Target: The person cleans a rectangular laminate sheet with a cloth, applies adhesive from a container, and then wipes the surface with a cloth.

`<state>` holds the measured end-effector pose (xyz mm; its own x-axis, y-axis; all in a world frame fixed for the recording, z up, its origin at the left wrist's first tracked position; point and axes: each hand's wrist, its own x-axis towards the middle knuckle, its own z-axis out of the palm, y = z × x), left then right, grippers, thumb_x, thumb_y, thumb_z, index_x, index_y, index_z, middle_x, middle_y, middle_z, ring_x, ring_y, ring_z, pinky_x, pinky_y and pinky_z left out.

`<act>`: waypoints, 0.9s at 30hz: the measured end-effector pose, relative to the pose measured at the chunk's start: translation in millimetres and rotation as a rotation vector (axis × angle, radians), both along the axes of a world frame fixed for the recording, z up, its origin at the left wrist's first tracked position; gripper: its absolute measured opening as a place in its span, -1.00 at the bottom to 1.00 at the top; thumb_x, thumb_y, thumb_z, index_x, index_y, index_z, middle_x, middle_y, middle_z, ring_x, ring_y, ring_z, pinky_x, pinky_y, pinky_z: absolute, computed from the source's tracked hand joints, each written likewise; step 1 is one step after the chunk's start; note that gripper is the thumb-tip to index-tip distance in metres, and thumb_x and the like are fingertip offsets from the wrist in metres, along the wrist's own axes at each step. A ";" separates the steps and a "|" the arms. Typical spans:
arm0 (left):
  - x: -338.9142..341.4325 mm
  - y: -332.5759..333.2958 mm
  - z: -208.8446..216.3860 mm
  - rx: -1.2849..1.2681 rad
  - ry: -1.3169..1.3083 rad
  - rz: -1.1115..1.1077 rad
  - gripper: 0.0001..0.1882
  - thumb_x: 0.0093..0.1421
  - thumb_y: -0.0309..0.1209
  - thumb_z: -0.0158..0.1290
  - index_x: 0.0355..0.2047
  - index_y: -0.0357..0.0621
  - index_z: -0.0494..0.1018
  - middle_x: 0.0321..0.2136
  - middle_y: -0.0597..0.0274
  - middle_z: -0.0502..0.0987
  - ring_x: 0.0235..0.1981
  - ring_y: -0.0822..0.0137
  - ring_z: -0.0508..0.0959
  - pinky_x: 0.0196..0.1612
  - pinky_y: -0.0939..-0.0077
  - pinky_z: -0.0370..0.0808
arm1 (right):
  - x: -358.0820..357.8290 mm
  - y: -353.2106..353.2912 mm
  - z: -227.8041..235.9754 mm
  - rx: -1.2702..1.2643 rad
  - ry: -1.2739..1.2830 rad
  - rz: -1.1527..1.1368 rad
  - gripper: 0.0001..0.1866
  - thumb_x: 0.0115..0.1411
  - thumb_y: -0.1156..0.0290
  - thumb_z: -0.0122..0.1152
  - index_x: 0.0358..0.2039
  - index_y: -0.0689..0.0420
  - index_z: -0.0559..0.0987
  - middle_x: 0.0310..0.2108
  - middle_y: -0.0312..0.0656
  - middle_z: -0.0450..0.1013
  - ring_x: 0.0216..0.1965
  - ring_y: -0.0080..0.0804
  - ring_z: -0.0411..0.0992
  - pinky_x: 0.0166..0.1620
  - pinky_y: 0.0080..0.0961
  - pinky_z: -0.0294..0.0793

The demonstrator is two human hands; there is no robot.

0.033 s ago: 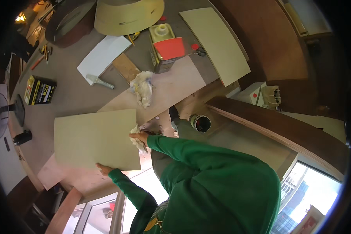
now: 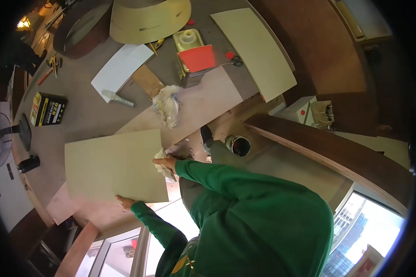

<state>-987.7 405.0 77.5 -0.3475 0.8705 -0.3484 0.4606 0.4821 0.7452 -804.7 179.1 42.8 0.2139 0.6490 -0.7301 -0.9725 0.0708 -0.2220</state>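
Observation:
A pale beige rectangular board (image 2: 113, 161) lies over the near edge of the table. My left hand (image 2: 125, 202) grips its near edge, the thumb on top and the other fingers mostly hidden below. At the board's right edge, my right hand (image 2: 167, 162) is closed around a crumpled cream rag (image 2: 162, 170). A second, larger crumpled cloth (image 2: 167, 106) rests farther back on the table. Beyond the board lies a paint brush (image 2: 118, 98), its bristles over a white sheet (image 2: 122, 69), with a brown wooden strip (image 2: 148, 81) beside it.
A dark adhesive can (image 2: 49, 109) stands at left, near a black cylinder (image 2: 28, 164). Farther back are a metal can (image 2: 187, 41) with a red flap, scissors (image 2: 236, 61) and a curved panel (image 2: 259, 53). An open can (image 2: 238, 145) sits low beside my leg.

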 end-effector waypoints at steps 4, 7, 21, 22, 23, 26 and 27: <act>50.1 -117.8 90.8 0.044 -0.132 0.034 -0.01 0.12 0.36 0.03 -0.02 -0.55 0.47 -0.08 -0.22 0.56 -0.10 0.00 0.56 -0.04 0.06 0.57 | 20.5 -64.1 40.3 0.050 -0.170 0.038 -0.51 0.12 0.32 0.39 0.06 0.20 0.52 -0.12 -0.16 0.58 -0.17 -0.36 0.56 -0.08 -0.37 0.54; 77.5 -173.9 142.3 0.179 -0.060 -0.112 -0.09 0.16 0.35 0.00 -0.08 -0.45 0.54 -0.11 -0.12 0.59 -0.10 0.05 0.56 -0.02 0.07 0.55 | 56.2 -100.4 95.8 0.160 -0.249 0.032 -0.48 0.12 0.35 0.39 0.10 0.19 0.51 -0.07 -0.18 0.55 -0.07 -0.38 0.52 0.01 -0.38 0.49; 301.5 -199.8 221.9 0.120 -0.515 -0.688 -0.53 0.39 -0.10 -0.04 0.05 -0.28 0.40 -0.23 0.11 0.53 -0.24 0.34 0.51 -0.17 0.35 0.50 | 152.8 -256.9 231.4 -0.040 -0.538 -0.629 -0.58 0.22 0.34 0.29 0.05 0.21 0.47 -0.12 -0.17 0.51 -0.16 -0.35 0.53 -0.12 -0.37 0.58; 318.6 -216.2 238.5 0.086 -0.555 -0.731 -0.52 0.36 -0.06 0.01 -0.03 -0.29 0.45 -0.31 0.13 0.55 -0.32 0.39 0.52 -0.26 0.38 0.50 | 153.7 -275.4 224.1 -0.069 -0.603 -0.688 -0.54 0.22 0.32 0.29 0.08 0.20 0.44 -0.06 -0.15 0.49 -0.09 -0.32 0.51 -0.05 -0.32 0.57; 334.0 -237.5 258.9 0.058 -0.591 -0.778 -0.49 0.34 -0.01 0.06 -0.11 -0.31 0.50 -0.40 0.16 0.57 -0.39 0.44 0.52 -0.35 0.41 0.51 | 154.0 -296.4 219.3 -0.041 -0.600 -0.718 -0.53 0.24 0.27 0.28 0.10 0.18 0.43 -0.05 -0.14 0.48 -0.07 -0.29 0.50 -0.03 -0.28 0.56; 372.9 -304.1 259.5 0.172 -0.724 -0.968 -0.46 0.31 -0.03 0.11 -0.04 -0.34 0.47 -0.27 0.11 0.60 -0.27 0.37 0.55 -0.19 0.38 0.51 | 139.8 -352.2 214.1 -0.003 -0.493 -0.850 -0.49 0.28 0.17 0.22 0.13 0.17 0.39 -0.02 -0.12 0.45 -0.04 -0.23 0.48 0.03 -0.19 0.52; 401.9 -333.5 285.6 0.175 -0.780 -1.001 -0.46 0.31 -0.03 0.11 -0.04 -0.34 0.47 -0.25 0.11 0.61 -0.24 0.35 0.55 -0.14 0.39 0.51 | 155.9 -372.8 220.8 0.005 -0.491 -0.892 -0.44 0.30 0.08 0.16 0.17 0.17 0.34 0.04 -0.10 0.41 0.01 -0.20 0.44 0.05 -0.17 0.49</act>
